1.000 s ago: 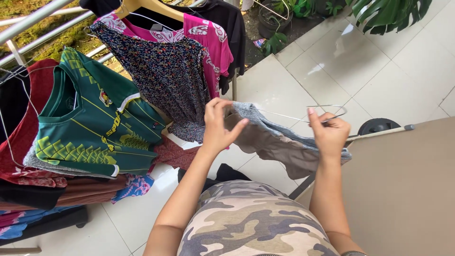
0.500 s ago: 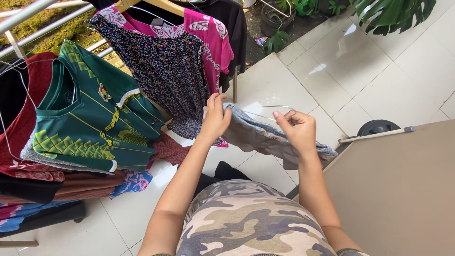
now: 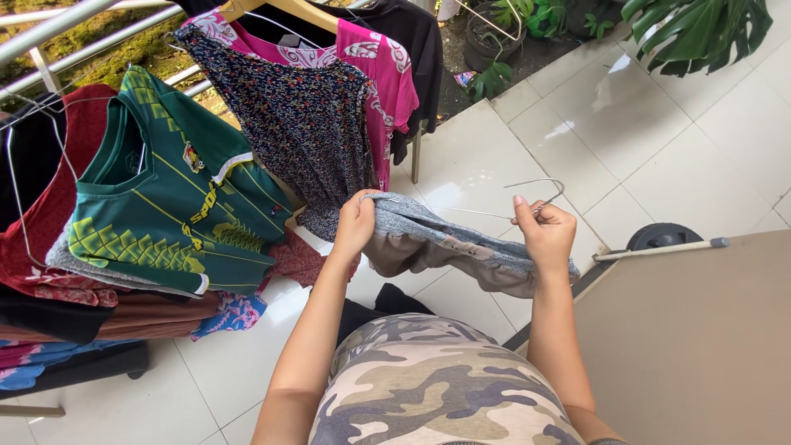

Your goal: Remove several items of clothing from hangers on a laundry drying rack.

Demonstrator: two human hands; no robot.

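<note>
Beside the green jersey (image 3: 156, 206) on the rack, the left hand (image 3: 356, 222) is clenched on one end of a grey garment (image 3: 445, 243). Farther from the jersey, the right hand (image 3: 545, 233) grips the other end together with a wire hanger (image 3: 527, 191). On the jersey's chest sits a small shield-shaped badge (image 3: 194, 157), yellow and red.

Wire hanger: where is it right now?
Head view, right of centre: wire hanger pinched in the right hand, inside the grey garment, above the white tiles.
</note>
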